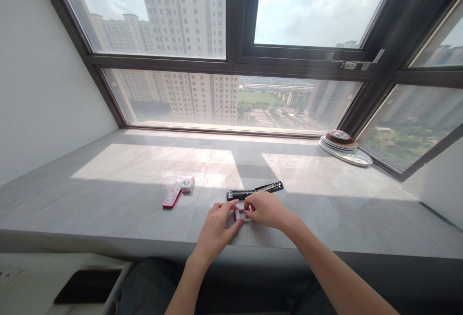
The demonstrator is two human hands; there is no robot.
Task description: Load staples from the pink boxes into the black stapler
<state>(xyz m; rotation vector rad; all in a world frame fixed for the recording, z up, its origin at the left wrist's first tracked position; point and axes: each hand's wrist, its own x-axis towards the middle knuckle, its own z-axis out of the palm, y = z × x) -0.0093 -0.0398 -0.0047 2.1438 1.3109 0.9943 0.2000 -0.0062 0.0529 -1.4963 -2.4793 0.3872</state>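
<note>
Both of my hands meet over a small white and red box (241, 215) on the grey window ledge (108, 194). My left hand (217, 228) pinches the box from the left with thumb and fingers. From the right, my right hand (265, 209) grips the same box with bent fingers. Just behind the hands lies a black stapler (254, 190), lengthwise on the ledge. To the left lie a flat red box (172, 198) and a small white and red box (185, 183).
A stack of round plates (343, 147) sits in the far right corner of the ledge under the dark window frame (231, 61). A white wall (39, 88) bounds the left. Below the ledge at left is a pale surface (54, 281).
</note>
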